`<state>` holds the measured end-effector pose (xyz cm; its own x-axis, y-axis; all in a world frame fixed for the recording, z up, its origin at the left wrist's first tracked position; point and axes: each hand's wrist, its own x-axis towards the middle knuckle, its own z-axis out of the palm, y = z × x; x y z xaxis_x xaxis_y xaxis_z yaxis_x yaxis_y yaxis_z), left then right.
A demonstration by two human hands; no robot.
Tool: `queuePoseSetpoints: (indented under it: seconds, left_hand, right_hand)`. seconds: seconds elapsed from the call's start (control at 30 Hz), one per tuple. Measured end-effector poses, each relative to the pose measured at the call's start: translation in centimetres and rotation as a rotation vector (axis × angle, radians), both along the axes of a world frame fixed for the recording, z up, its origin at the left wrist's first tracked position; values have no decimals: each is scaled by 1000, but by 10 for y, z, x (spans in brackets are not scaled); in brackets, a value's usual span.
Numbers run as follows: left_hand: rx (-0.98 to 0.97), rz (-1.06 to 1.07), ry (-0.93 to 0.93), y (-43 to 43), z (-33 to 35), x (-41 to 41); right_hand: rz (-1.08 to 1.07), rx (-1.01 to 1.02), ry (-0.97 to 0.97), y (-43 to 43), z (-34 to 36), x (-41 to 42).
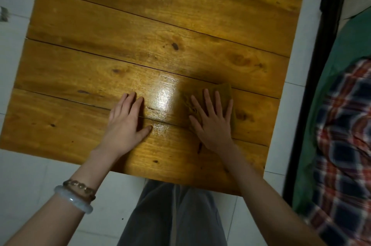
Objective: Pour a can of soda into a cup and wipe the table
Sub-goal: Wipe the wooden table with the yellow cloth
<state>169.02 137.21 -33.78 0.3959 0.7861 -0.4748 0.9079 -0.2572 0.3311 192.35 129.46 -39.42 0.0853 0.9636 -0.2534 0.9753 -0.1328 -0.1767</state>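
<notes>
1. Head view, tabletop (100, 25): wooden planks, seen from above; a glossy patch lies between the two hands, likely lamp glare or damp from wiping.
2. Head view, cloth (225, 90): olive-brown, spread flat on the near right planks, placed so a broad face meets the wood.
3. Head view, right hand (212, 121): laid palm-down on the cloth, fingers splayed and flat, grip open rather than pinching, apparently to press and slide it.
4. Head view, left hand (126, 123): flat on bare wood, grip open and empty, probably steadying the tabletop.
5. Head view, can and cup: neither visible; wiping appears to be the step in hand.
</notes>
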Motion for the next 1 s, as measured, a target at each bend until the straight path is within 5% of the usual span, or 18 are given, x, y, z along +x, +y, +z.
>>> queuePoseSetpoints:
  seconds: [0.2,0.4,0.67,1.0]
  left_hand:
    - [-31,249,-313,-8,2,51]
    - [-229,554,-473,-10,-5,99]
    - [-209,843,-362,-7,-14,127]
    - [-338,957,-252,4,-17,149]
  right_hand:
    - [-255,-118,230,15,18,-28]
    - [-650,115,381,6,39,27]
    - [-827,-9,451,19,37,53]
    - [-850,-106,632,27,45,69]
